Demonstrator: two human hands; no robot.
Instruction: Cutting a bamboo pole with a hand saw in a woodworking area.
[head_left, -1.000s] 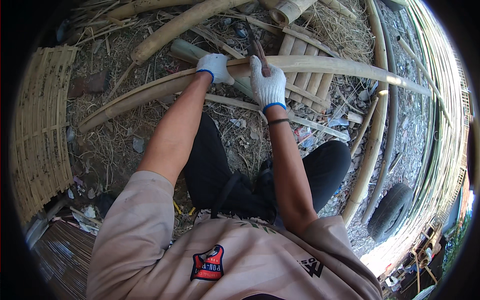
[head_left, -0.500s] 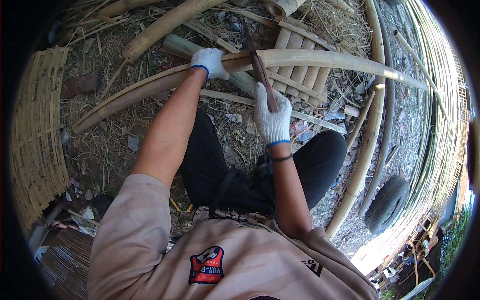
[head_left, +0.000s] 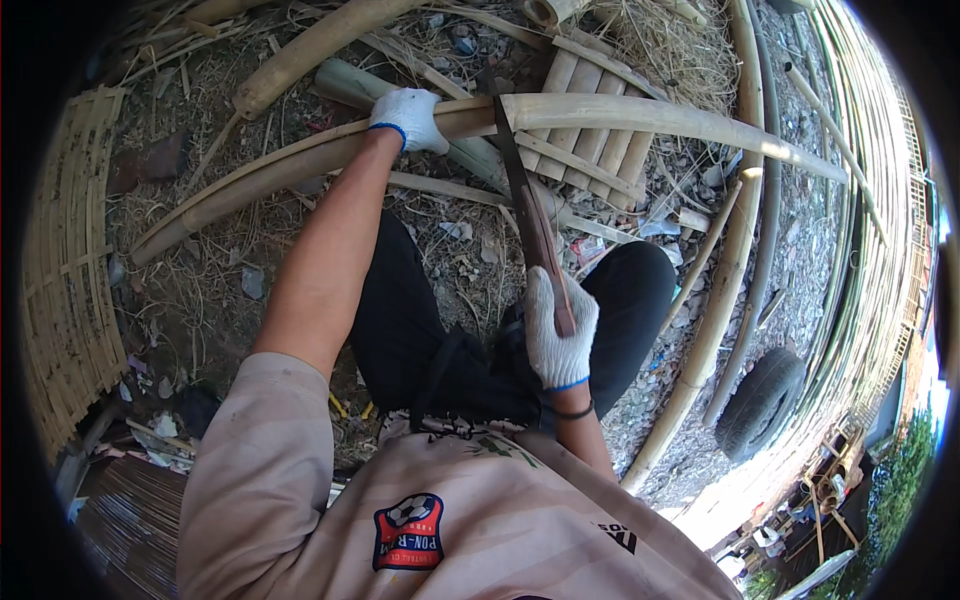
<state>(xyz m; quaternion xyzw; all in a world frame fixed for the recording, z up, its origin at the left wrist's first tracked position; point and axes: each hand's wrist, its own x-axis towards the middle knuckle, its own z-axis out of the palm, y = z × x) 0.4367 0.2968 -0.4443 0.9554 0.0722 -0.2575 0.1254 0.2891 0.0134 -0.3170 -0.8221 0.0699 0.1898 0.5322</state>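
Observation:
My left hand, in a white knit glove with blue trim, is closed around a long bamboo pole that lies crosswise before me. In my gloved right hand is the brown wooden handle of a hand saw. The dark, narrow blade crosses the pole just right of my left hand, its tip pointing away from me. A greenish bamboo piece lies under the pole, passing beneath my left hand.
A slatted bamboo panel lies under the pole's right part. Another thick bamboo is at the far left, a woven mat at the left edge. On the right are long poles, a black tyre and stacked thin strips.
My right hand has drawn the saw back toward me, so more blade shows on my side of the pole. My left hand keeps its grip on the pole.

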